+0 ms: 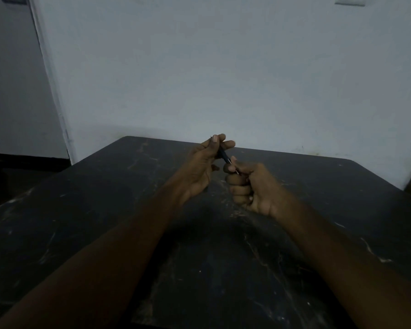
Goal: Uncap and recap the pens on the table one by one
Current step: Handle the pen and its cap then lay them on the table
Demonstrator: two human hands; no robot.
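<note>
A dark blue pen (224, 157) runs slanted between my two hands, above the middle of the black table (81, 222). My left hand (203, 167) pinches its upper end between thumb and fingers. My right hand (249, 186) is curled into a fist around the lower end, where a thin pale tip shows by the thumb. Whether a cap is on or off the pen is hidden by the fingers and the dim light. No other pens show on the table.
The black table top is scuffed with pale marks and its far edge meets a white wall (223, 67). A doorway or wall corner (50, 91) stands at the left. Both forearms reach in from the bottom of the view.
</note>
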